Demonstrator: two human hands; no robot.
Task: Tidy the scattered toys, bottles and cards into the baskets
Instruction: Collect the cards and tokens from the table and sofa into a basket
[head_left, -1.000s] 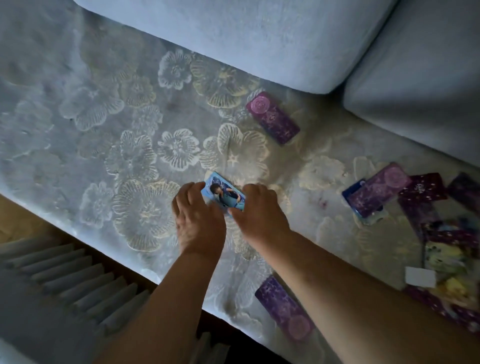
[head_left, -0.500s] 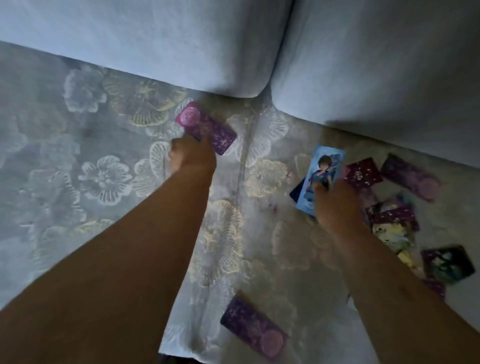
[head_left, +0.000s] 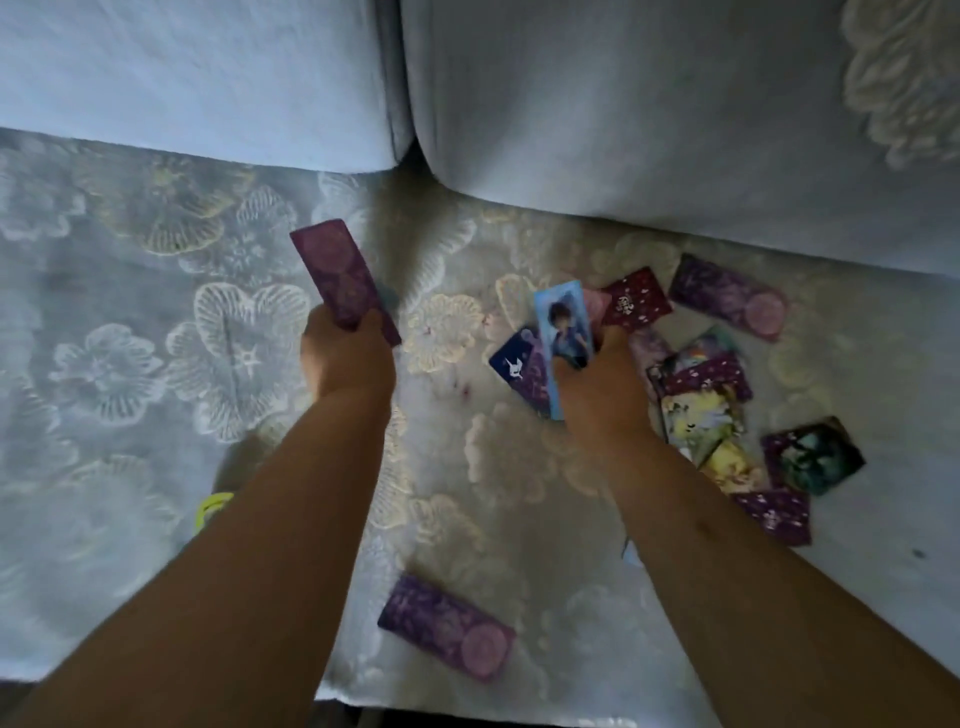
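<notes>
One purple card (head_left: 447, 626) is lying nearest me on the floral cover (head_left: 130, 364). Both forearms are stretching forward, well apart. My left hand (head_left: 347, 358) is gripping a second purple card (head_left: 335, 275) by its lower end, fingers curled. My right hand (head_left: 597, 387) is clasping a blue picture card (head_left: 563, 322) beside the scattered cards (head_left: 709, 375). Cushions (head_left: 623, 104) are standing beyond.

Dim, cool bluish light throughout. The back cushions (head_left: 649, 114) beyond the left hand (head_left: 347, 358) are the palest area, while both forearms (head_left: 234, 571) read dark and flat. A soft shadow lies on the floral seat cover (head_left: 130, 322) just right of that hand. Motion blur smears the purple card (head_left: 332, 275) it holds and the scattered cards (head_left: 727, 299) farther right; cushion edges bow slightly outward
</notes>
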